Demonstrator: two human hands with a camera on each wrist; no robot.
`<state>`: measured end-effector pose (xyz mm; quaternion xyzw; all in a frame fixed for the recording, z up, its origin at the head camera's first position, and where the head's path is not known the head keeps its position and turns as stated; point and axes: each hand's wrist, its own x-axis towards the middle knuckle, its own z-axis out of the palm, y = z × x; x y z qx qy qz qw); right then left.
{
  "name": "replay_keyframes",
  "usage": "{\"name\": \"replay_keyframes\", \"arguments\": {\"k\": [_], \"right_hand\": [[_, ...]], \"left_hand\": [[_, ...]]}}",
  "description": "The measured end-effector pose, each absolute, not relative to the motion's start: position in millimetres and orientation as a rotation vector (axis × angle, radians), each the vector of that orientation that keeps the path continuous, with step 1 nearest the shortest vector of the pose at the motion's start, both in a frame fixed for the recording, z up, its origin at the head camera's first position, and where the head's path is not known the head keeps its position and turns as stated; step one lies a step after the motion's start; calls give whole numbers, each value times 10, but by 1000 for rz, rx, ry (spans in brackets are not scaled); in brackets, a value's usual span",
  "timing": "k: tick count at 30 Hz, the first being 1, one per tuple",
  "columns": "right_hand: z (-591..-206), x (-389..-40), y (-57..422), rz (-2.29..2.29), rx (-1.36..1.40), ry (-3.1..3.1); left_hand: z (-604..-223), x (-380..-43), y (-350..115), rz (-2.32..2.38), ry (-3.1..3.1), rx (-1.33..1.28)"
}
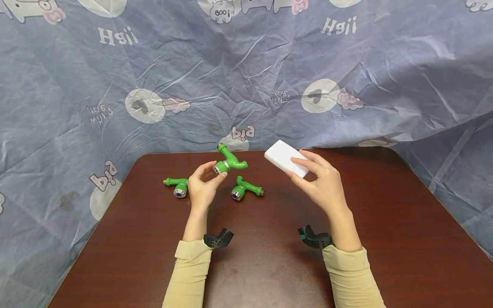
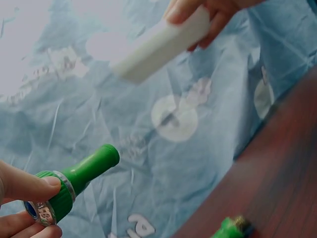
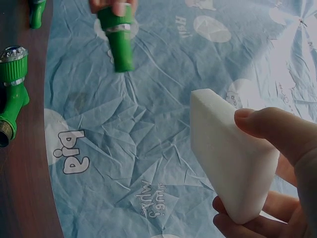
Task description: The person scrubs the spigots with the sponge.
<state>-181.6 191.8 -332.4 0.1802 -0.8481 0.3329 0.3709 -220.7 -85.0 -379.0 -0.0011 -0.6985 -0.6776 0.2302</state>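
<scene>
Sleeves [image 1: 188, 276], green tap [image 1: 233, 160], white block [image 1: 284, 156], "BOO" cloth [image 1: 231, 72]

The left forearm [image 1: 188, 276] and right forearm [image 1: 353, 278], both in pale yellow sleeves, reach forward and lean inward. The left hand [image 1: 203, 187] is raised in a pinch, its thumb [image 2: 30, 187] opposite curled fingers. The right hand [image 1: 324, 179], well apart, tilts inward, gripping with thumb [image 3: 275, 125] above and fingers [image 3: 242, 225] bent beneath.
</scene>
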Motion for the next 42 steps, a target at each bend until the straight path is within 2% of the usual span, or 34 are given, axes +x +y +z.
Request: {"name": "replay_keyframes", "arguments": {"k": [13, 27, 31, 37, 42], "right_hand": [[-3350, -1821, 1756, 853, 573, -2117], [-3398, -1811, 1567, 858, 750, -2121], [-3460, -1893, 1634, 891, 658, -2124], [-3553, -2012, 1853, 945, 322, -2095], [-3497, -1969, 1854, 969, 328, -2055]], "left_hand": [[-3435, -1886, -476, -1897, -1841, -343], [-3427, -1801, -317, -1837, -1896, -391], [-3416, -1801, -327, -1831, -1884, -419], [-3414, -1806, -335, -1819, -1921, -423], [-3424, -1807, -337, -1831, -1930, -418]]}}
